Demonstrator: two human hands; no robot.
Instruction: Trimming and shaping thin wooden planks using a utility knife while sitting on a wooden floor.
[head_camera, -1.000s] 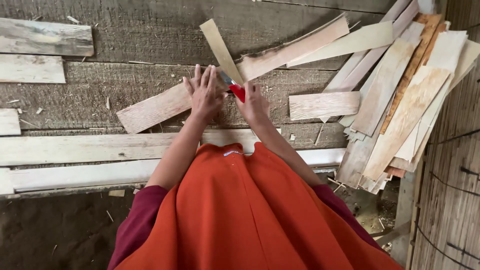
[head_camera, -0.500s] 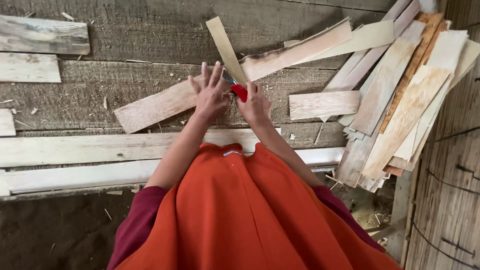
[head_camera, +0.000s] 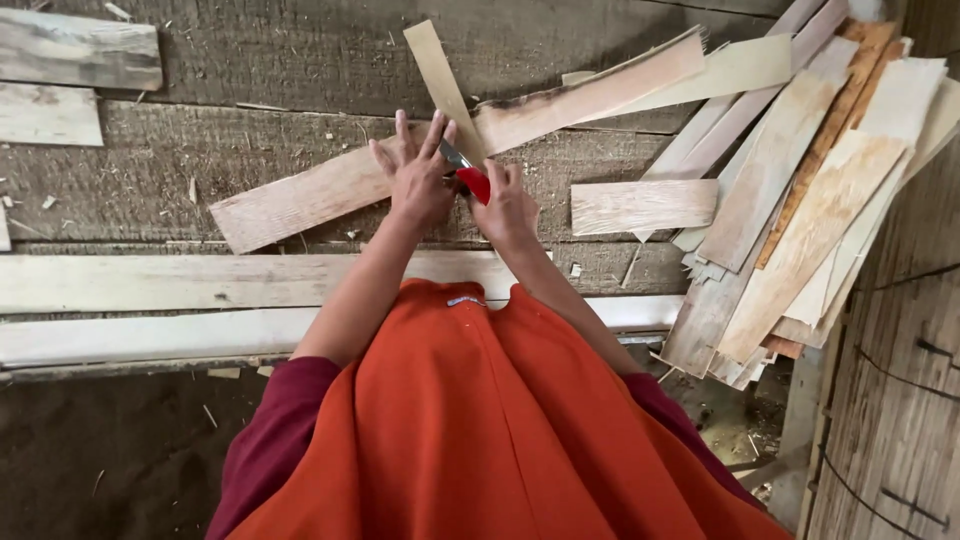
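Hands meet over a rough plank floor, seen from above past an orange garment with dark red sleeves. The right hand is clenched around the red handle of a small knife, whose short metal blade points up and left toward the left hand. The left hand lies flat with its fingers spread and released, pressing down on a thin wooden strip that runs away from the person, tilted slightly left. The blade sits at the near end of that strip, just beside the left thumb; whether the edge touches the wood cannot be told.

Under both hands lies a wider pale board, slanting from lower left to upper right, and a second long board carries on up to the right from the hands. A short offcut lies flat just right of the right hand, apart from it. Farther right, a loose pile of thin wood slats fans out toward a woven bamboo wall. Two long pale planks run side by side across the floor between the hands and the person's body.
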